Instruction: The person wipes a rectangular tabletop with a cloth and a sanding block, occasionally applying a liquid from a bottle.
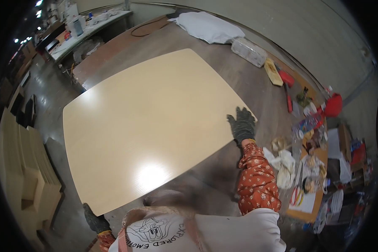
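The wide pale-yellow board is positioned in front of me, over the brown table; its left end extends past the table's edge. My gloved right hand is placed on the board's top face near the right corner, fingers spread apart. My gloved left hand is located at the near-left corner; I cannot tell whether its fingers are clamped there. A crumpled white cloth lies to the right of my right forearm.
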`<action>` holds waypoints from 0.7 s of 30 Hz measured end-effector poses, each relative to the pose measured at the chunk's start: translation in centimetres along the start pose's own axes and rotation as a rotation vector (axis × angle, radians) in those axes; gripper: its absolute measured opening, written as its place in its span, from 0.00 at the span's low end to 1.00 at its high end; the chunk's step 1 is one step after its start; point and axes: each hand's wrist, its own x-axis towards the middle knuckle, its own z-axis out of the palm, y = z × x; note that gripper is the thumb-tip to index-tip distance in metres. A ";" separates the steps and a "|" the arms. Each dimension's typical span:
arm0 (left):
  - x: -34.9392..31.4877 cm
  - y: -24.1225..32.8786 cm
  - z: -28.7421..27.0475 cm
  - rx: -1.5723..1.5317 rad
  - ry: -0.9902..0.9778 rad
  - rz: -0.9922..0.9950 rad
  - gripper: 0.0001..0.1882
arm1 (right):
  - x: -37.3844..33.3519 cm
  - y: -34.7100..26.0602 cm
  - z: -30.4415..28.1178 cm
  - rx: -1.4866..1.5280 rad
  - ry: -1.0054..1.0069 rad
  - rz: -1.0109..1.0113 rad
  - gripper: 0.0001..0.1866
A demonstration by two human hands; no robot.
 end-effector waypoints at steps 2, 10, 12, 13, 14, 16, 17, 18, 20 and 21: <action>3.1 -1.4 -3.1 0.125 0.032 0.050 0.19 | 3.3 2.0 0.2 0.062 -0.026 0.076 0.32; 6.8 -3.7 -6.3 -0.216 -0.080 -0.089 0.25 | 7.6 2.0 4.1 -0.026 0.221 0.008 0.23; 8.5 -3.1 -5.6 -0.209 -0.097 -0.166 0.25 | 6.8 2.4 4.4 -0.067 0.318 -0.044 0.20; 9.3 -2.5 -5.3 -0.204 -0.104 -0.242 0.26 | 5.9 2.2 4.0 -0.064 0.315 -0.043 0.20; 10.3 -2.0 -4.9 -0.180 -0.104 -0.264 0.25 | 4.9 2.0 3.5 -0.095 0.332 -0.050 0.18; 13.3 -0.9 -3.8 -0.125 -0.117 -0.221 0.23 | 2.3 0.7 3.2 -0.010 0.085 0.253 0.14; 15.2 -0.7 -2.7 -0.105 -0.131 -0.188 0.23 | 0.1 1.5 4.2 0.166 0.365 0.118 0.13; 17.0 -0.2 -1.3 -0.076 -0.143 -0.145 0.22 | -2.2 2.6 5.4 0.301 0.614 -0.059 0.11; 20.2 1.8 1.2 -0.022 -0.134 -0.058 0.21 | -5.9 -0.2 1.7 0.208 0.424 0.147 0.13; 21.4 2.5 2.3 -0.010 -0.128 -0.035 0.20 | -8.0 -0.9 0.4 -0.207 0.399 -0.010 0.14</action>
